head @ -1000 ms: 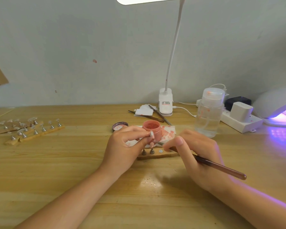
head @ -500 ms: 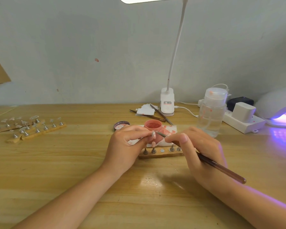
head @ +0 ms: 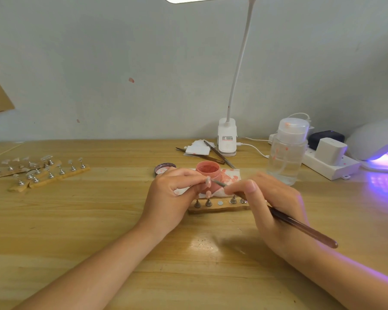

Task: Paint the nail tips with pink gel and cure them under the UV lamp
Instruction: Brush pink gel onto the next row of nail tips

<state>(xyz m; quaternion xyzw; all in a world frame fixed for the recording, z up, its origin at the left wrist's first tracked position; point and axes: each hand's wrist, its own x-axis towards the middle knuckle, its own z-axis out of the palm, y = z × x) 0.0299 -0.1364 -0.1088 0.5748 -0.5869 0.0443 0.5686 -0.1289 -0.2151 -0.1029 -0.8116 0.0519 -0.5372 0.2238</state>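
Left hand point(head: 170, 195) pinches a nail tip point(head: 207, 182) at its fingertips, right hand point(head: 271, 202) grips the brush point(head: 300, 227), bristles touching the tip; risk: gel jar point(head: 208, 173) just behind the fingers gets knocked, or the pinch smears wet gel.

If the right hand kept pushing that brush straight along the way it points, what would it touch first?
Most likely the nail tip pinched in the left hand. The right hand aims the brush up-left at it; the bristles already look at or almost on it. The pink gel jar sits just behind.
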